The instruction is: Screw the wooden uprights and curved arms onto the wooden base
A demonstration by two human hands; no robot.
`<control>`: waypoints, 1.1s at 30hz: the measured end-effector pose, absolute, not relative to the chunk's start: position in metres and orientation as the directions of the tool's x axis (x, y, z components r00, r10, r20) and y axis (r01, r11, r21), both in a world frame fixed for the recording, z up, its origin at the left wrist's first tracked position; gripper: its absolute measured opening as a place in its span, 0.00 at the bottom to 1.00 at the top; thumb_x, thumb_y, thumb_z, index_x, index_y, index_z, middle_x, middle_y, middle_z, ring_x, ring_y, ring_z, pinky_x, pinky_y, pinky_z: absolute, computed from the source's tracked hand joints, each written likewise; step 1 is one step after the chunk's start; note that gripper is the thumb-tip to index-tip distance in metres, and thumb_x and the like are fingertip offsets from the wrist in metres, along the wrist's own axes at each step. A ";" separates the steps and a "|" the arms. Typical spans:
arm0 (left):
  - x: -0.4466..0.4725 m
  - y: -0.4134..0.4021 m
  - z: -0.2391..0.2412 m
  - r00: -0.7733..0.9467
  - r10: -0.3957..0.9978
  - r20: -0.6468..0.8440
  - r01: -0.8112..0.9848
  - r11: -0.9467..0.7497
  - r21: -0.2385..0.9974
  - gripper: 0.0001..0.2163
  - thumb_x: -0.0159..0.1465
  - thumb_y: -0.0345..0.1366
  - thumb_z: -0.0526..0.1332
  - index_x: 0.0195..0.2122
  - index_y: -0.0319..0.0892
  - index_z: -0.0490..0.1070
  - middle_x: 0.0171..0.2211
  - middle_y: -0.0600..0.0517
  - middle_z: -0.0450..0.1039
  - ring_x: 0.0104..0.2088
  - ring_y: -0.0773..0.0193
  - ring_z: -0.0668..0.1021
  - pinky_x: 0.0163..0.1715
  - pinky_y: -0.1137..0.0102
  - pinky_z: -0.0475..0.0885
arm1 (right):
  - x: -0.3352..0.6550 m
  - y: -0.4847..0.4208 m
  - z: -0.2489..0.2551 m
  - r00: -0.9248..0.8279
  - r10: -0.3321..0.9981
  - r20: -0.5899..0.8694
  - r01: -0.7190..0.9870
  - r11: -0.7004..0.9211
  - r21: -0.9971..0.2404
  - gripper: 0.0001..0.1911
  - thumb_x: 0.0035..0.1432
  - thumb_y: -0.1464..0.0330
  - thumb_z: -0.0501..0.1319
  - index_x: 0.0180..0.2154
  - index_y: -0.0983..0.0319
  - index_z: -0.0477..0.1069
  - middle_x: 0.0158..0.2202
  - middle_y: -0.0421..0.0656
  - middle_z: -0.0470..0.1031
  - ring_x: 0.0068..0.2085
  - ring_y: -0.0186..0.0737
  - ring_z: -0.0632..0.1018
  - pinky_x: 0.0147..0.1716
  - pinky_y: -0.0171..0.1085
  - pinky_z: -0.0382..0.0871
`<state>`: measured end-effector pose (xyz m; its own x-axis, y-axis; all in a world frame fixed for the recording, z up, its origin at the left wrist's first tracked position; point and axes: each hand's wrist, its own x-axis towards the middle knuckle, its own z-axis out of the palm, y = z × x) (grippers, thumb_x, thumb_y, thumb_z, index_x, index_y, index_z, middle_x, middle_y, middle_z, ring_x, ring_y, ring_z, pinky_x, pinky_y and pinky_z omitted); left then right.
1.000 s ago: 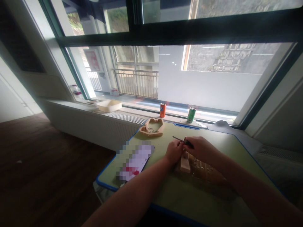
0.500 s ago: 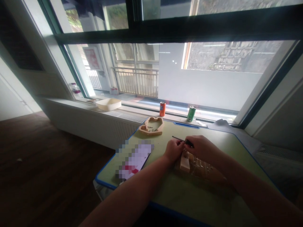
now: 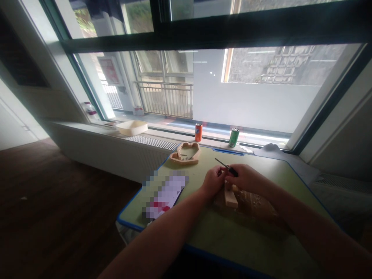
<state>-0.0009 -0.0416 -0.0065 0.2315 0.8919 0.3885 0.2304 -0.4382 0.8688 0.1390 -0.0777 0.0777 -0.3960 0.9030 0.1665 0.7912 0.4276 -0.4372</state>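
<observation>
My right hand (image 3: 247,180) is closed around a small screwdriver (image 3: 225,166) whose thin shaft points up and to the left. My left hand (image 3: 213,181) sits just left of it, fingers curled against the end of a pale wooden piece (image 3: 231,198) lying on the green table (image 3: 203,224). Both hands meet above that wooden piece. What the left fingers pinch is hidden. A clear plastic bag (image 3: 255,203) with small parts lies under my right wrist.
A wooden tray (image 3: 186,154) holding small screws stands at the table's far edge. A blurred paper (image 3: 167,193) lies at the left. An orange can (image 3: 198,132) and a green can (image 3: 234,137) stand on the windowsill, with a white tub (image 3: 132,127) further left.
The screwdriver tip has tilted a little higher and further right. The hands stay over the wooden piece; the view has shifted slightly.
</observation>
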 end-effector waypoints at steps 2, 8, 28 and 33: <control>-0.001 -0.041 -0.007 0.240 0.890 0.388 0.225 -0.440 0.869 0.15 0.58 0.45 0.53 0.34 0.37 0.70 0.28 0.50 0.73 0.27 0.66 0.73 0.26 0.74 0.64 | 0.138 -0.077 0.077 -0.384 0.913 0.137 0.779 0.400 -0.483 0.06 0.47 0.67 0.55 0.23 0.63 0.65 0.21 0.38 0.68 0.23 0.31 0.65 0.21 0.31 0.53; -0.001 -0.041 -0.007 0.248 0.893 0.375 0.231 -0.430 0.873 0.15 0.59 0.46 0.53 0.33 0.37 0.69 0.29 0.50 0.73 0.29 0.65 0.73 0.27 0.74 0.64 | 0.134 -0.075 0.075 -0.368 0.920 0.132 0.765 0.381 -0.519 0.05 0.46 0.67 0.55 0.24 0.63 0.66 0.22 0.38 0.69 0.24 0.32 0.66 0.23 0.31 0.55; -0.002 -0.045 0.002 0.340 0.853 0.396 0.159 -0.468 0.870 0.18 0.61 0.44 0.51 0.40 0.37 0.73 0.36 0.48 0.76 0.37 0.60 0.76 0.35 0.71 0.67 | 0.137 -0.077 0.065 -0.307 0.943 0.125 0.654 0.305 -0.692 0.06 0.48 0.66 0.54 0.25 0.62 0.63 0.21 0.36 0.65 0.23 0.31 0.64 0.22 0.31 0.56; -0.003 -0.047 0.004 0.342 0.854 0.392 0.153 -0.462 0.874 0.19 0.61 0.46 0.51 0.40 0.38 0.73 0.36 0.48 0.76 0.36 0.60 0.76 0.35 0.72 0.67 | 0.138 -0.078 0.066 -0.295 0.938 0.181 0.727 0.343 -0.595 0.06 0.48 0.65 0.55 0.25 0.62 0.65 0.22 0.37 0.67 0.25 0.32 0.66 0.24 0.32 0.57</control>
